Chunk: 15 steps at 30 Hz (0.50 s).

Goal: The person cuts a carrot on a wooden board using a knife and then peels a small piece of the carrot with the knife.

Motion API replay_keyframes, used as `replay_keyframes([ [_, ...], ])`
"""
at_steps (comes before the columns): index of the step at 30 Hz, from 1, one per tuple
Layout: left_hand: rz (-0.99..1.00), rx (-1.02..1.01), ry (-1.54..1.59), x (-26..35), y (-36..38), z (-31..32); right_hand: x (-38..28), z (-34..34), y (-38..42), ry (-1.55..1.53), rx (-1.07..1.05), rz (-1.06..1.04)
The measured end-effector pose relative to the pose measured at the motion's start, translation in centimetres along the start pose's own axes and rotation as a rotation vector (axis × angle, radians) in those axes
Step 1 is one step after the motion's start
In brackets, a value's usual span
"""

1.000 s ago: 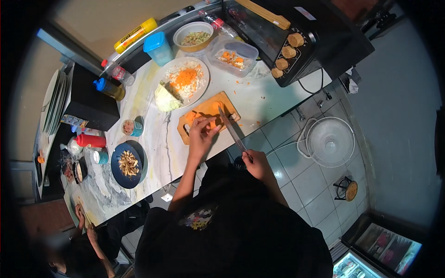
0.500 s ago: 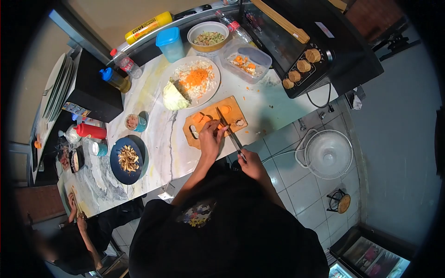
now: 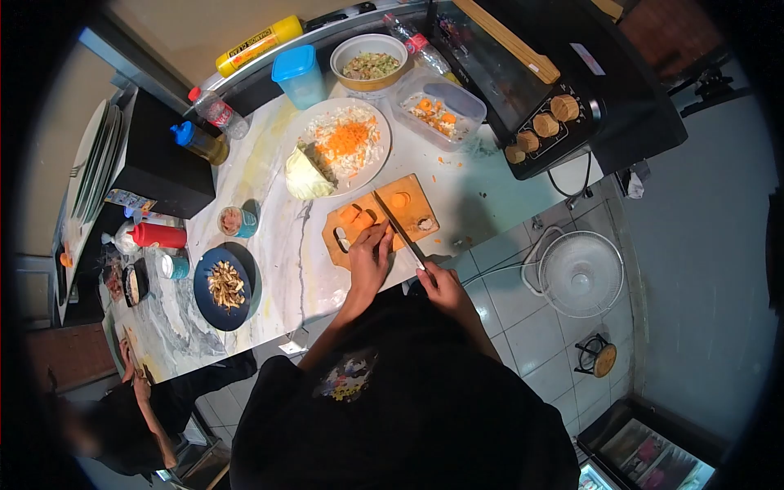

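Note:
A wooden cutting board (image 3: 419, 210) lies near the counter's front edge with carrot pieces (image 3: 353, 216) on its left part and thin carrot slices (image 3: 400, 199) toward its far side. My right hand (image 3: 442, 287) is closed round the handle of a knife (image 3: 397, 223), whose blade slants across the board, tip pointing away from me. Close against the blade's left side, my left hand (image 3: 371, 260) presses its bent fingers down on a carrot piece, mostly hidden under the fingertips. A small pale scrap (image 3: 425, 224) sits at the board's right end.
Beyond the board stand a plate (image 3: 380, 167) of shredded carrot and cabbage, a plastic container (image 3: 478, 122), a bowl (image 3: 369, 84) and a toaster oven (image 3: 563, 155). To the left is a dark plate (image 3: 204, 306) with brown strips. Another person's hands (image 3: 140, 384) work at far left.
The knife blade has shifted slightly left on the board, and my left fingers have drawn back a little toward me. The carrot pieces beside them show more fully.

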<state>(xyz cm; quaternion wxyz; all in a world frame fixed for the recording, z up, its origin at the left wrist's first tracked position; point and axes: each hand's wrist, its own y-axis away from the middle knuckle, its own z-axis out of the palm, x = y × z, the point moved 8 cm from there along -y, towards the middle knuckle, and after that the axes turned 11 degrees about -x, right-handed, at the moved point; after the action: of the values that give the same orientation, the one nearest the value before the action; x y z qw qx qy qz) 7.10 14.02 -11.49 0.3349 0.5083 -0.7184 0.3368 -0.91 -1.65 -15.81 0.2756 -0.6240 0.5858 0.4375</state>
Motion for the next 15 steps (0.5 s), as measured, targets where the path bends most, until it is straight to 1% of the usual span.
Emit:
replay_keyframes([
  [1,-0.118,-0.059,0.096,-0.9,0.0,0.5,0.1,0.0,-0.2,-0.002,-0.003,0.001],
  [3,-0.089,-0.048,0.149,-0.9,0.0,0.6,2.0,1.0,-0.3,0.014,-0.114,0.195],
  [4,-0.054,-0.035,0.203,-0.9,0.0,0.6,2.4,1.2,-0.4,0.012,-0.112,0.2],
  [6,-0.056,-0.031,0.228,-1.3,0.0,0.9,1.7,0.7,-0.8,-0.03,-0.012,0.085],
  [7,-0.058,-0.023,0.252,-1.6,0.1,0.9,1.5,0.5,-0.9,-0.031,-0.011,0.088],
  [9,-0.085,-0.017,0.275,-2.0,0.1,1.1,2.6,1.6,-1.1,-0.263,-0.173,0.277],
  [10,-0.11,-0.006,0.296,-2.3,0.1,1.2,2.9,1.9,-1.1,-0.263,-0.172,0.279],
  [12,-0.149,-0.01,0.326,-2.1,0.2,1.3,-0.4,0.5,-1.3,-0.156,0.035,-0.18],
  [13,-0.187,-0.013,0.354,-2.2,0.2,1.3,-0.5,0.0,-1.6,-0.157,0.036,-0.179],
  [15,-0.165,-0.033,0.362,-2.6,0.1,1.5,4.0,3.1,-1.2,-0.458,-0.437,0.524],
])
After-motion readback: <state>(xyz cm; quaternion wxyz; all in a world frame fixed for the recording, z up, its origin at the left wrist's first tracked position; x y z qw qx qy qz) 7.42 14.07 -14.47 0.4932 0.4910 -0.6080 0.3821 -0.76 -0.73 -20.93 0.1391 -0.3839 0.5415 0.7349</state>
